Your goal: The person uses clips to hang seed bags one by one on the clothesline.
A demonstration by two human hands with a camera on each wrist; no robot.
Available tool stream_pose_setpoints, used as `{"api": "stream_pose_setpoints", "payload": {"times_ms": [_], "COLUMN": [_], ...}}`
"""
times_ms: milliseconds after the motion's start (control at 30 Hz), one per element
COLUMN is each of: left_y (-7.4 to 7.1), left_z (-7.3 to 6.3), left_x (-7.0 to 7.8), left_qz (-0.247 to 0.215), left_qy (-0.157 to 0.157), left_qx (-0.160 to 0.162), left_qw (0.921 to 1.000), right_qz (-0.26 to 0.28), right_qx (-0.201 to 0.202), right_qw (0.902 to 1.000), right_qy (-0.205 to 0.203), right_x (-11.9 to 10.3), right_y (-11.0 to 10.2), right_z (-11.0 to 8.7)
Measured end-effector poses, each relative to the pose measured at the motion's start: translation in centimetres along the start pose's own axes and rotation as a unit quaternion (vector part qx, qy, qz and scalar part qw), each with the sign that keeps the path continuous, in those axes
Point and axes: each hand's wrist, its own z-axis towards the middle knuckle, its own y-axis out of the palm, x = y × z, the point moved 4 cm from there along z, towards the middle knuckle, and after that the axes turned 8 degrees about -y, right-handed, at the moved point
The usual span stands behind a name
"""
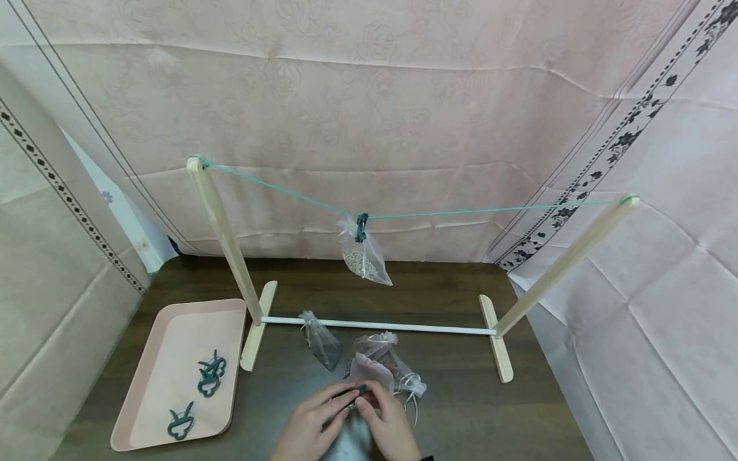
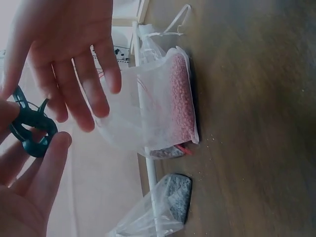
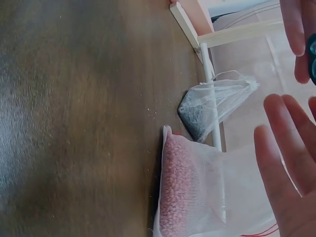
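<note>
My left hand (image 2: 29, 182) pinches a dark green clip (image 2: 33, 126) between thumb and fingers. Facing it, my right hand (image 2: 74, 59) has its fingers extended, with the thumb right at one of the clip's handles. In the head view, the left hand (image 1: 317, 422) and right hand (image 1: 387, 419) meet low in the middle, partly hiding the clip. Just beyond them a sheer bag of pink granules (image 3: 180, 190) stands on the table. Left of it sits a sheer bag with dark grey contents (image 3: 197, 111).
Another sheer bag (image 1: 406, 381) with white cords lies behind. A wooden frame (image 1: 227, 243) carries a green string (image 1: 277, 187); a clip (image 1: 361, 227) hangs a bag of pale granules (image 1: 362, 259) from it. More green clips (image 1: 181, 421) lie in the pink tray (image 1: 167, 346) at left.
</note>
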Motion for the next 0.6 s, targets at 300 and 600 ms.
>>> {"api": "stream_pose_setpoints", "payload": {"times_ms": [300, 600], "left_y": [0.1, -0.5], "left_z": [-0.1, -0.2], "left_x": [-0.2, -0.9], "left_qz": [-0.001, -0.017], "left_qy": [-0.004, -0.037], "left_qx": [-0.049, 0.029], "left_qw": [0.9988, 0.9987], "right_qz": [0.03, 0.067], "right_qx": [-0.034, -0.052], "right_qw": [0.999, 0.9954], "right_qy": [0.002, 0.043], "right_x": [-1.3, -1.9], "right_y": [-0.7, -0.8], "right_z": [0.2, 0.3]}}
